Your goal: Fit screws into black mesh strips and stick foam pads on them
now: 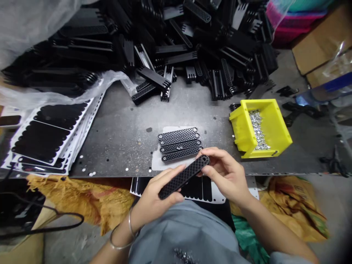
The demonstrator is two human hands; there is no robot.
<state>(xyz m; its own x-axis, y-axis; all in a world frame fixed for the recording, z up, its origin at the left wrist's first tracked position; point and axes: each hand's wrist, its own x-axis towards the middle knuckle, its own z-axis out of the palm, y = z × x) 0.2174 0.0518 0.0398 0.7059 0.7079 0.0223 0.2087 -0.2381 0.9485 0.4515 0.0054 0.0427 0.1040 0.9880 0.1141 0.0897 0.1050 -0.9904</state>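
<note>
A long black plastic piece with a lattice face (183, 177) is held tilted over the front edge of the table. My left hand (156, 196) grips its lower end, thumb on the near side and fingers on the far side. At its upper end, my right hand (224, 172) pinches the tip between thumb and fingers, by a round hole. Just beyond, several similar black lattice pieces (180, 141) lie side by side on a pale sheet (156, 165). Small silvery metal parts (179, 147) rest on one of them, and others show metal at their end holes.
A yellow bin (277, 126) with small metal parts (257, 130) stands at right. A heap of black pieces (176, 47) fills the back. Sheets of black stickers (41, 134) are stacked at left; another sticker sheet (218, 190) lies on my lap. Dark scissors (302, 109) lie beyond the bin.
</note>
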